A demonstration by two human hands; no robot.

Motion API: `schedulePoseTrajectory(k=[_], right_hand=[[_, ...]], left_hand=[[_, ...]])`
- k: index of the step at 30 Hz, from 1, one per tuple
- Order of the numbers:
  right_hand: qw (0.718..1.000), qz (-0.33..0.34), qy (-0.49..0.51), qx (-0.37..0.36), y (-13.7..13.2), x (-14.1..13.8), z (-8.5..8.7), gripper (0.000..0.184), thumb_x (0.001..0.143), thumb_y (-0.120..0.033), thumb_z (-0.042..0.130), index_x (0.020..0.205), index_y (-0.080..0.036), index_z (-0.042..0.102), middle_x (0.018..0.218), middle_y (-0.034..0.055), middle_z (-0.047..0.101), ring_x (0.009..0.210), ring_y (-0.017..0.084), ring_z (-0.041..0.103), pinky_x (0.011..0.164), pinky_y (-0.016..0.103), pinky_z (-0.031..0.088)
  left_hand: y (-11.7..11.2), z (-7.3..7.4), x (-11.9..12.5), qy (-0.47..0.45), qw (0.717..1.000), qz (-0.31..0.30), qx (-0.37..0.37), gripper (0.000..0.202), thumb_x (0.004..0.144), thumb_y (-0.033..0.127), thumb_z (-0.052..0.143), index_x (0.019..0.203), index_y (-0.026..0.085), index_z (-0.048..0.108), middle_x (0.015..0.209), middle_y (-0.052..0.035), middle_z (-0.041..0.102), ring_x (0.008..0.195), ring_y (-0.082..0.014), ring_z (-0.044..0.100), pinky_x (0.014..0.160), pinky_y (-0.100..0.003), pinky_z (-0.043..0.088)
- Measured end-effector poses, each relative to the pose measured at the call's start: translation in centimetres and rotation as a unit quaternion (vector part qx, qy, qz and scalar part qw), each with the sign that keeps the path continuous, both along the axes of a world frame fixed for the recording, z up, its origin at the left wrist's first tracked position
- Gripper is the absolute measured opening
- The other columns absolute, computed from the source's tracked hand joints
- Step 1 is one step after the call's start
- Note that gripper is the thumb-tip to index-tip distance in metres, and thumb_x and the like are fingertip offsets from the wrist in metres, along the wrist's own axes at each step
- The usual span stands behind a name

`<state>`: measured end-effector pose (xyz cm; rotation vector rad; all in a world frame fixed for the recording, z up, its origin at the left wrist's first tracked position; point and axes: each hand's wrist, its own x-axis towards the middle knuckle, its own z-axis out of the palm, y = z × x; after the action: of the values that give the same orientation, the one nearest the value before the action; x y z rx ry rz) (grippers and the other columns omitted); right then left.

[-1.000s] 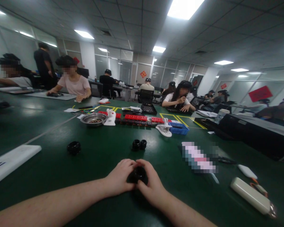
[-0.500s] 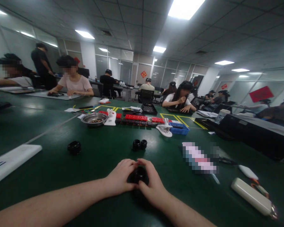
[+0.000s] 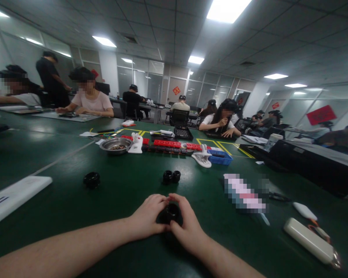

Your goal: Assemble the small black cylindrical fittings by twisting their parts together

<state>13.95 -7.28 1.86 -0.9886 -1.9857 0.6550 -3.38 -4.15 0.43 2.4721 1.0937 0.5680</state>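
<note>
At the near middle of the green table, a glossy black ring-shaped part (image 3: 172, 212) with a round hole in its top sits between my two hands. My left hand (image 3: 149, 214) is curled against its left side, thumb low and fingers at the back. My right hand (image 3: 186, 221) closes round the right side, thumb in front and fingertips meeting the left ones behind. Beyond them stand two similar black parts (image 3: 171, 176), side by side. Another black ring part (image 3: 92, 180) lies off to the left. What these parts belong to cannot be made out.
Behind are a metal bowl (image 3: 116, 146) of small pieces, red blocks (image 3: 167, 143), white clamps (image 3: 202, 156) and a blue tray (image 3: 219, 157). A white slab (image 3: 19, 199) lies left; a pixelated packet (image 3: 245, 193) and cream cylinder (image 3: 311, 240) lie right. Several people sit beyond.
My hands and the black part between them hold almost the same place. At the far left, a seated person's hand has shifted and a standing person has moved slightly.
</note>
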Motion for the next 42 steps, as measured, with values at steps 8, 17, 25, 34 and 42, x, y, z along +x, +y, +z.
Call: schedulePoseTrajectory(k=[8, 17, 25, 34, 42], right_hand=[[0.995, -0.097, -0.01, -0.005, 0.48, -0.42, -0.35, 0.047, 0.064, -0.015, 0.062, 0.107, -0.018, 0.046, 0.096, 0.0067, 0.054, 0.092, 0.023, 0.052, 0.084, 0.041, 0.043], [1.0, -0.029, 0.0, 0.0, 0.01, -0.1, 0.2, 0.058, 0.064, -0.008, 0.055, 0.119, -0.02, 0.038, 0.117, 0.0097, 0.049, 0.11, 0.024, 0.045, 0.096, 0.044, 0.036], [0.999, -0.031, 0.012, -0.011, 0.31, -0.04, -0.16, 0.05, 0.065, -0.007, 0.05, 0.114, -0.02, 0.044, 0.103, 0.0069, 0.054, 0.099, 0.022, 0.052, 0.09, 0.04, 0.041], [0.996, -0.082, -0.009, -0.02, 0.44, -0.25, 0.01, 0.046, 0.065, -0.017, 0.061, 0.108, -0.018, 0.047, 0.097, 0.0073, 0.054, 0.094, 0.024, 0.052, 0.085, 0.041, 0.043], [1.0, -0.02, 0.006, 0.002, 0.14, -0.02, 0.18, 0.055, 0.063, -0.007, 0.053, 0.115, -0.02, 0.043, 0.114, 0.0085, 0.051, 0.107, 0.024, 0.047, 0.094, 0.042, 0.037]], left_hand=[[-0.3, 0.81, 0.29, 0.007, 1.0, 0.002, 0.005, 0.038, 0.064, 0.036, 0.067, 0.098, 0.02, 0.057, 0.108, -0.0057, 0.053, 0.103, -0.025, 0.046, 0.092, -0.038, 0.036], [-0.14, 0.22, 0.01, 0.004, 1.0, -0.003, 0.006, 0.045, 0.064, 0.037, 0.067, 0.104, 0.019, 0.055, 0.113, -0.0068, 0.051, 0.107, -0.0261, 0.043, 0.095, -0.04, 0.034], [-0.08, 0.17, -0.02, 0.0, 1.0, -0.001, -0.001, 0.047, 0.065, 0.04, 0.066, 0.107, 0.021, 0.054, 0.113, -0.0064, 0.051, 0.109, -0.0265, 0.043, 0.095, -0.041, 0.033], [-0.28, 0.61, 0.15, -0.001, 1.0, -0.003, 0.0, 0.043, 0.065, 0.037, 0.067, 0.102, 0.02, 0.056, 0.109, -0.0061, 0.053, 0.105, -0.0256, 0.045, 0.093, -0.04, 0.035], [-0.17, 0.44, 0.13, 0.006, 1.0, 0.003, 0.003, 0.045, 0.064, 0.038, 0.066, 0.104, 0.02, 0.055, 0.112, -0.0066, 0.052, 0.108, -0.026, 0.044, 0.096, -0.04, 0.033]])
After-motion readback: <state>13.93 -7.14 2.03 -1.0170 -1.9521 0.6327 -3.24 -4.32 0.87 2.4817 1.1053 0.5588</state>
